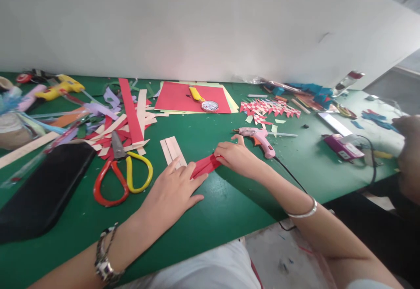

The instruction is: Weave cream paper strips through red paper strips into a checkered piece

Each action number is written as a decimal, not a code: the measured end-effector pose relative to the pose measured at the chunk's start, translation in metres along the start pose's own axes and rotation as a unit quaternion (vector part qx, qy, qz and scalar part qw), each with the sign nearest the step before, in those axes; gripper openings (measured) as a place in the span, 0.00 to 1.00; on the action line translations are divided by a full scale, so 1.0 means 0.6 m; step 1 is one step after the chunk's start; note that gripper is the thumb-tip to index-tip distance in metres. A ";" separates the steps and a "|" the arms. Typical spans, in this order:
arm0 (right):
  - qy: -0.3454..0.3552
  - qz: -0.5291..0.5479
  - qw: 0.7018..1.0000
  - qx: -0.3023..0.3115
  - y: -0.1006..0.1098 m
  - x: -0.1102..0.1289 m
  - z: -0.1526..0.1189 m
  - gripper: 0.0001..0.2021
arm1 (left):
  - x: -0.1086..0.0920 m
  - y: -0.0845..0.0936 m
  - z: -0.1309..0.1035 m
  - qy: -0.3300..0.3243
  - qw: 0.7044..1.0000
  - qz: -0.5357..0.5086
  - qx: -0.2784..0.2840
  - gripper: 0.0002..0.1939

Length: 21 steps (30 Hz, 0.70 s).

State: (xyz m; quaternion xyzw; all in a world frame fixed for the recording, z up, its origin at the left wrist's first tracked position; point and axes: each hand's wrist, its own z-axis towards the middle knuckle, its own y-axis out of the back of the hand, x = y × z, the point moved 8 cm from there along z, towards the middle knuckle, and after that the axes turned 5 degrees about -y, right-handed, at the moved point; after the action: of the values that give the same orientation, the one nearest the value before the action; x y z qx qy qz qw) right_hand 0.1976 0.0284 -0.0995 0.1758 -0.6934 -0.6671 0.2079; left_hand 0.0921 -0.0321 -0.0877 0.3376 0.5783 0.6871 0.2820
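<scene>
A narrow red paper strip (206, 165) lies on the green table (213, 201) between my hands. My left hand (172, 190) rests flat on the table, fingers spread, with its fingertips on the strip's left end. My right hand (234, 155) pinches the strip's right end with curled fingers. Two cream paper strips (173, 149) lie just behind my left hand. A pink glue gun (259, 138) with a black cord lies right behind my right hand.
Red-and-yellow-handled scissors (123, 170) and a black pouch (42, 190) lie to the left, behind them a heap of paper strips (121, 118). Red sheets (192, 98) lie at the back, woven red-white pieces (271, 107) to the right. Another person's hand (408, 157) is at the far right.
</scene>
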 end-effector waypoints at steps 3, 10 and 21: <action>0.004 -0.004 1.000 -0.014 0.002 -0.002 0.001 0.10 | 0.000 -0.001 -0.001 0.001 1.000 0.004 0.004 0.20; 0.016 0.128 0.992 0.005 -0.008 -0.021 -0.003 0.04 | -0.012 -0.006 -0.007 -0.017 0.999 0.048 0.009 0.25; 0.026 0.115 0.993 -0.002 -0.004 -0.022 0.001 0.07 | -0.026 -0.011 0.019 0.016 0.996 0.068 0.062 0.34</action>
State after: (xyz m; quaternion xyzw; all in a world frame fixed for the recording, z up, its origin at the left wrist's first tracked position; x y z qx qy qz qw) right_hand 0.2084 0.0354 -0.1024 0.1122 -0.7017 -0.6356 0.3018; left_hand 0.1109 -0.0363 -0.0952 0.3822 0.6000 0.6727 0.2036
